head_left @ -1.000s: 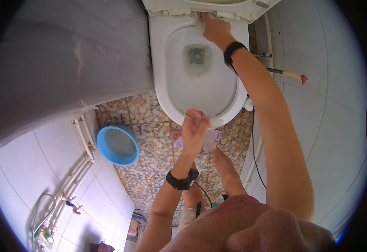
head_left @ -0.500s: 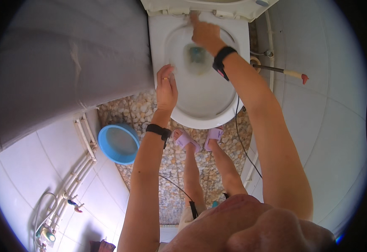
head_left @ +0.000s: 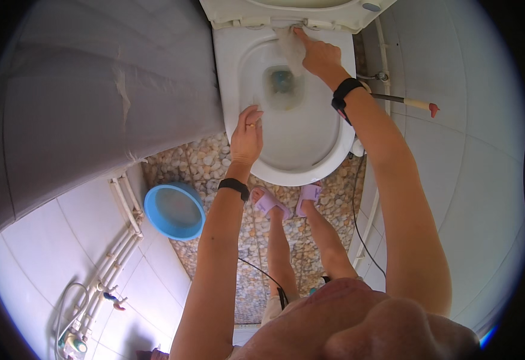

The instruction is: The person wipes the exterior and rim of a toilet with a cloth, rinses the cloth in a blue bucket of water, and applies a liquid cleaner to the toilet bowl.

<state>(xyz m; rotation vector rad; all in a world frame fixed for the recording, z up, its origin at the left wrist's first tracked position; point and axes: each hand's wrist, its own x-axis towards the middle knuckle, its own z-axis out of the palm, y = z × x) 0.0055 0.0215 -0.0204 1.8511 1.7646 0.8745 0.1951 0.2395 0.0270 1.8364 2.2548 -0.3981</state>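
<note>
The white cloth [head_left: 290, 47] lies at the rear edge of the toilet [head_left: 227, 66], between the hinge mounts of the raised seat [head_left: 229, 12], with its lower end hanging over the bowl. It is grasped by the right hand [head_left: 323, 58]: the index finger is extended against its upper part, and the other fingers are folded at its side. The left hand [head_left: 247, 139] is placed at the toilet's left edge with loosely bent fingers; whether anything is pinched there cannot be told.

Caution: the cloth's hanging end could be dipped into the bowl water [head_left: 282, 81] if the grasp is loosened or the right hand is lowered. The cloth could be caught or torn at the hinge mounts if it is pulled sideways under pressure. The seat could be knocked forward onto the fingers if it is struck from below, as its support is not shown. The black cable [head_left: 356, 222] beside the right forearm could be snagged on the toilet's front right edge if the arm is swung inward.
</note>
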